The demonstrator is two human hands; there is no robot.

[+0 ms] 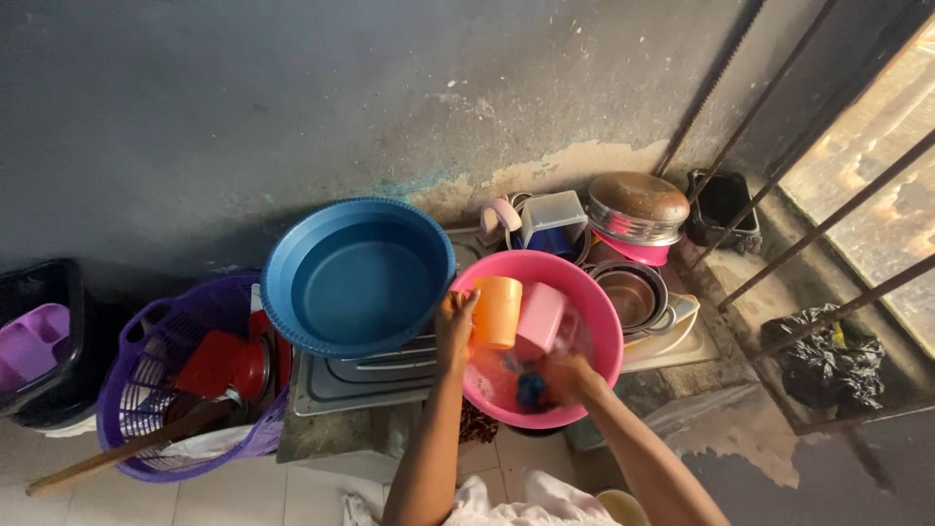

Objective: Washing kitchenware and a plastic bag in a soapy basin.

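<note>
Left grip: my left hand (454, 326) wraps the orange cup (497, 312), held at the rim of the pink basin (594, 302)
Right grip: my right hand (565, 375) is low in the basin, closed on something blue (531, 388); looks like a scrubber; cannot tell for sure
Cup position: upright, just beside a pink cup (541, 317)
Surroundings: blue basin (355, 278) to the left; purple basket (146, 375) beyond; steel pots (633, 209) behind
Step, my judgement: washing the cup; next calls for bringing scrubber and cup together

Both forearms showing bare, no sleeves, no watch or rings visible; person wearing white garment (526, 502), bunching at bottom edge.
</note>
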